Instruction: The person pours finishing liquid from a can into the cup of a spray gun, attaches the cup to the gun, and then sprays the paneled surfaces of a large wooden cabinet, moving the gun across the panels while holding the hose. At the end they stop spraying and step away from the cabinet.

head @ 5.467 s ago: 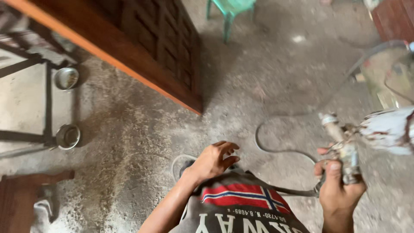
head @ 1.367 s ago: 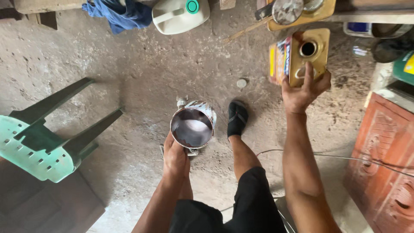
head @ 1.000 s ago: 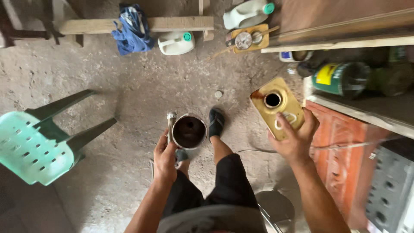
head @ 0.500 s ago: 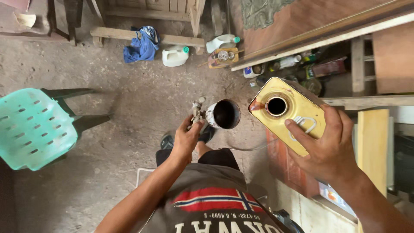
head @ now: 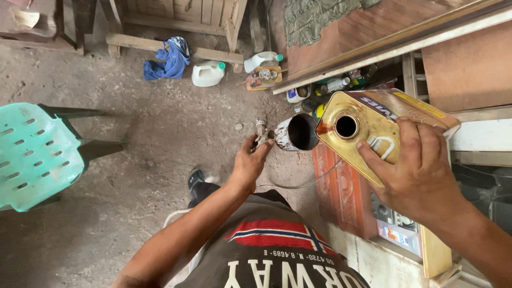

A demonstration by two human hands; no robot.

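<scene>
**Tin can tipped toward the metal cup**

Your left hand (head: 249,162) is closing its fingers around the handle of a spray gun (head: 261,133), and the gun's metal cup (head: 296,132) is lying on its side just beyond your knuckles, with its dark round mouth facing the can. The cup's outside is looking stained and streaked with old paint.

Your right hand (head: 418,173) is gripping a flat rectangular tin can (head: 376,130) from its near end, fingers spread over the golden top and the thumb pressing near the small pull-up handle. You are holding the can tilted, its round open spout turned toward you, and a reddish-brown smear is showing at the corner that is touching the rim of the cup. The metal is shining dully and is looking dented.

Under your right hand an orange box-shaped machine (head: 346,192) is standing on the concrete floor (head: 149,138), which is looking rough and dusty. Well to the left of your left hand a green plastic chair (head: 34,152) with slotted holes is sitting. Far past both hands, two white plastic jugs (head: 209,73) and a crumpled blue cloth (head: 169,57) are lying beside a wooden beam (head: 176,49).
</scene>
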